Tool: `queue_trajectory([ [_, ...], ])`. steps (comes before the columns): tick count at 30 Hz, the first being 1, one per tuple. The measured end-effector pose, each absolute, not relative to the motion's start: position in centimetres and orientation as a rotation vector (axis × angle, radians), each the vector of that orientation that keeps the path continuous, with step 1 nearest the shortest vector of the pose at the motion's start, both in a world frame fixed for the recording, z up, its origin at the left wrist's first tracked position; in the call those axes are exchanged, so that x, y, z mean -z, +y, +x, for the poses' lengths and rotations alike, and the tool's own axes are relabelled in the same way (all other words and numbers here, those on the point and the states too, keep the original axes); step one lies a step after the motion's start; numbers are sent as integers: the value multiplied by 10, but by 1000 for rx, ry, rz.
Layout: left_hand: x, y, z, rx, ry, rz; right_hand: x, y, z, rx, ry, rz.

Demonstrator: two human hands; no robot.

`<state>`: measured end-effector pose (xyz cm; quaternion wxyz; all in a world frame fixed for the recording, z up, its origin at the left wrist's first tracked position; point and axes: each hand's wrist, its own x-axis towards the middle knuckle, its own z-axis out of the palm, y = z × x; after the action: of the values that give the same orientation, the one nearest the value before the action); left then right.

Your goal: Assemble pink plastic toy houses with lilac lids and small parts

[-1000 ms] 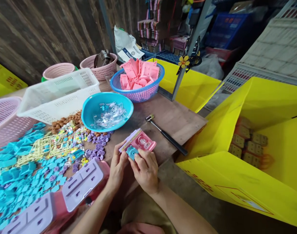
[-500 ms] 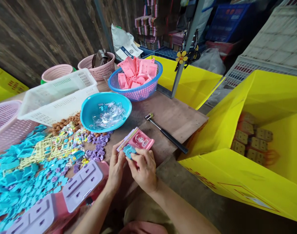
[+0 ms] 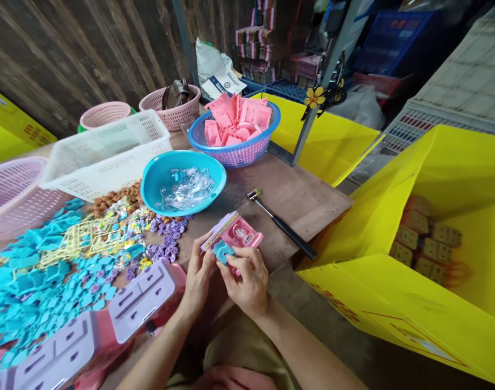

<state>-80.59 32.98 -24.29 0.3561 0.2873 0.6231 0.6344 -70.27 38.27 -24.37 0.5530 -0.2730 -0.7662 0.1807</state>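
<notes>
A pink toy panel, with a lilac strip of lettering along its top and a clear window, is gripped at its left side by my left hand. My right hand pinches a turquoise flower-shaped piece against the panel's lower left part. The fingertips partly cover both. Just beyond the panel stands a turquoise bowl of clear plastic parts. A hammer with a black handle lies to the right of the panel.
Turquoise pieces, purple swirls and brown pieces spread over the table's left. Lilac-and-pink toy housings line the near edge. A blue-rimmed basket holds pink parts. A yellow box with several packed toys stands at right.
The whole scene sits slightly further right in view as the head turns left. Both hands keep the same hold on the panel and the turquoise piece.
</notes>
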Motion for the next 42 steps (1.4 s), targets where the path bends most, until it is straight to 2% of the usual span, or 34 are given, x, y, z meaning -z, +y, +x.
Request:
queue_trajectory([
  [10, 243, 328, -804, -1635, 1524, 755, 239, 377, -702, -465, -1839, -726],
  [17, 243, 328, -805, -1595, 1647, 847, 225, 379, -692, -642, -1979, -811],
  [31, 243, 328, -809, -1545, 1709, 923, 237, 376, -697, -132, -2048, -793],
  [42, 245, 326, -814, -1534, 1655, 877, 245, 372, -696, -218, -1984, -745],
])
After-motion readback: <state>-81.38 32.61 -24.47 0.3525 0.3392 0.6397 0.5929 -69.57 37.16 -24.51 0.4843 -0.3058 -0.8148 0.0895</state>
